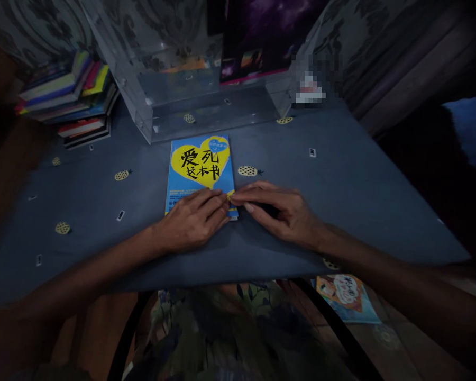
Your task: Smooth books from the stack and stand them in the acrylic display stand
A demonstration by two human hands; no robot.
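A blue book [200,182] with a yellow heart and black Chinese characters on its cover lies shut on the cloth-covered table [277,153]. My left hand [196,219] rests palm down across the lower part of the cover, fingers stretched toward the right edge. From the right, my right hand [281,211] reaches that same edge, its fingertips touching the book close to the left fingertips. Its thumb stays apart from the fingers, just beside the book. Both hands cover part of the lower cover.
A clear acrylic rack [143,119] stands behind the book, with a dark purple book [257,42] in it. To the left rises a stack of books [71,95]. A pixelated patch is at the back right. Below the table's front edge lies a colourful book [345,299].
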